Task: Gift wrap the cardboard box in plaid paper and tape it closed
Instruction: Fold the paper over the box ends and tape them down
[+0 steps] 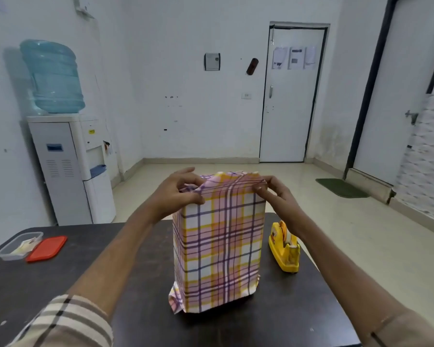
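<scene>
The box (219,246) stands upright in the middle of the dark table (60,284), fully covered in pink, yellow and purple plaid paper. The cardboard itself is hidden. My left hand (178,190) pinches the loose paper at the box's top left corner. My right hand (276,192) pinches the paper along the top right edge. The paper at the top is folded over and creased. At the bottom left corner a loose flap of paper sticks out onto the table.
A yellow tape dispenser (285,246) sits just right of the box. At the table's far left lie a clear plastic container (18,246) and its red lid (47,247). A water dispenser (68,159) stands by the left wall behind the table.
</scene>
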